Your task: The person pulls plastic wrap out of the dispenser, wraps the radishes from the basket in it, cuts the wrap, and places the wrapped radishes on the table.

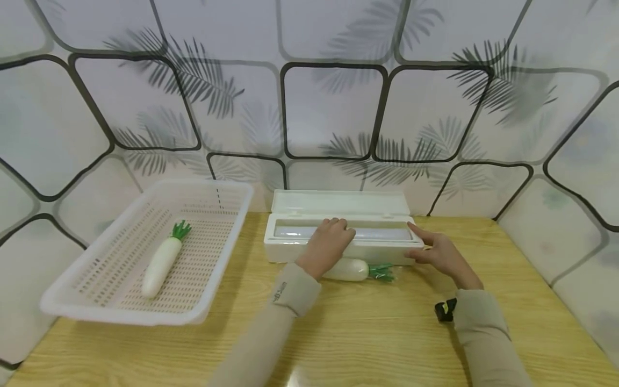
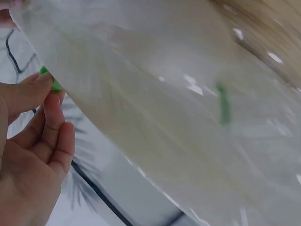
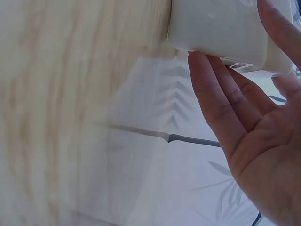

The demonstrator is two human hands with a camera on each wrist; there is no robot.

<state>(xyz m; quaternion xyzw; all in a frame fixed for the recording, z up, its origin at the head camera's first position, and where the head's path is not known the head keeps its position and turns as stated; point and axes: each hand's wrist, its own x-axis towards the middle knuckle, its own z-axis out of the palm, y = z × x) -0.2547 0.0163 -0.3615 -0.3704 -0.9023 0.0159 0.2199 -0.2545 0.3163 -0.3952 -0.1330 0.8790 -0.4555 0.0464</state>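
A long white plastic wrap box with its lid raised stands at the back of the table, a roll of film inside. My left hand is over the middle of its front edge. In the left wrist view that hand pinches a small green piece at the edge of a shiny surface with clear, wrinkled film. My right hand grips the box's right end, fingers and thumb on either side. A film-covered white radish with green leaves lies before the box, partly hidden by my left hand.
To the left stands a white perforated basket, holding another white radish with green leaves. The patterned wall rises right behind the box. A small black device sits at my right wrist. Wood-grain table extends in front.
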